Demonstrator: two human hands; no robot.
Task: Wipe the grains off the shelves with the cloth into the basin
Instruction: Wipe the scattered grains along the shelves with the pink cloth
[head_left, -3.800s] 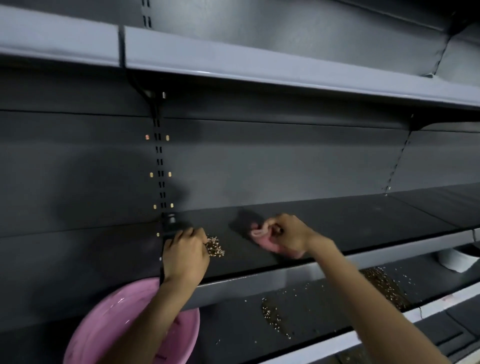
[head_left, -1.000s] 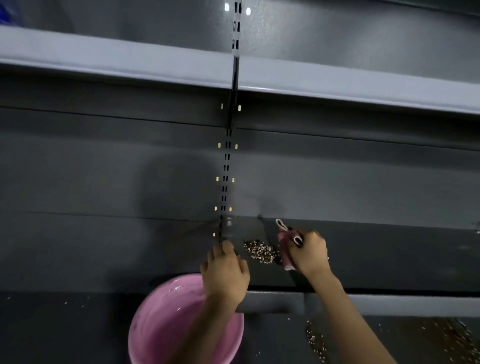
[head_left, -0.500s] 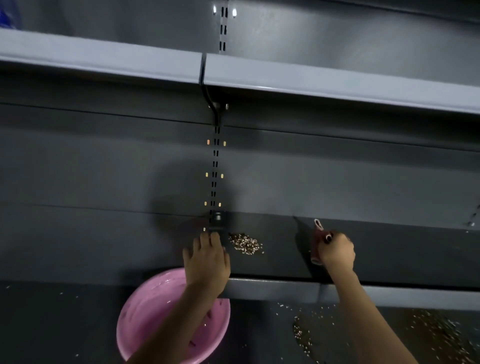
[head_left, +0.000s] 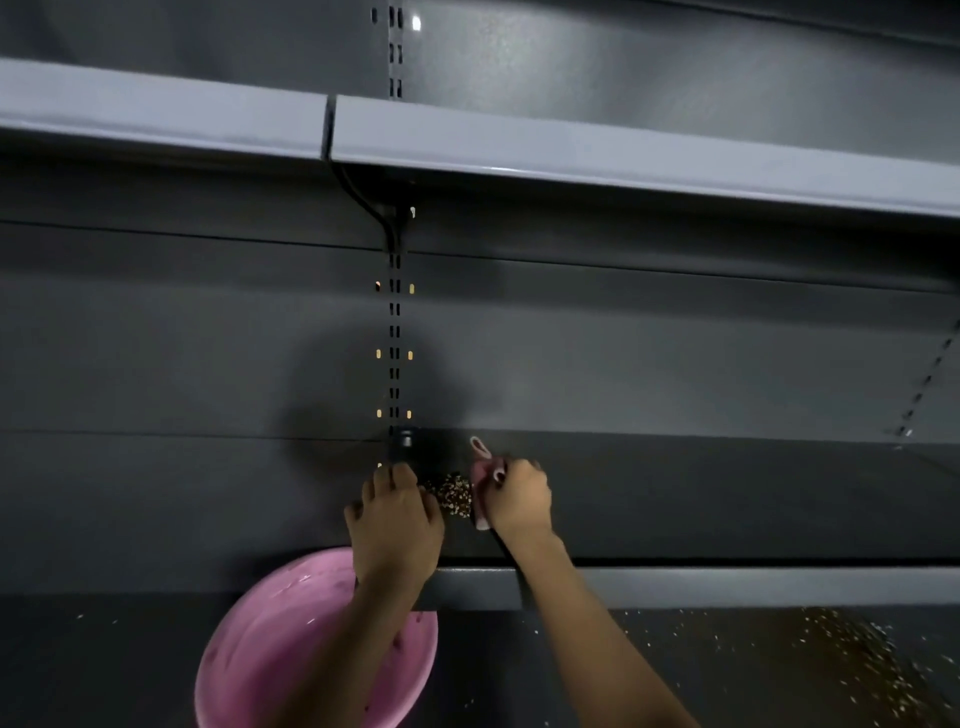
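A small pile of grains (head_left: 454, 496) lies on the dark middle shelf (head_left: 727, 499) near its left end. My right hand (head_left: 519, 499) grips a bunched pink cloth (head_left: 482, 486) and holds it against the right side of the pile. My left hand (head_left: 397, 525) rests on the shelf at the pile's left side, fingers curved down toward the grains. A pink basin (head_left: 291, 644) sits on the lower shelf, below and left of the pile, partly hidden by my left forearm.
More grains (head_left: 841, 660) are scattered over the lower shelf at the right. A grey upper shelf (head_left: 623, 161) overhangs the work area. A slotted upright post (head_left: 395, 353) runs down the back panel just behind the pile.
My right hand swept the cloth leftward, pushing the grains into a tighter pile against my left hand. The view shifted slightly.
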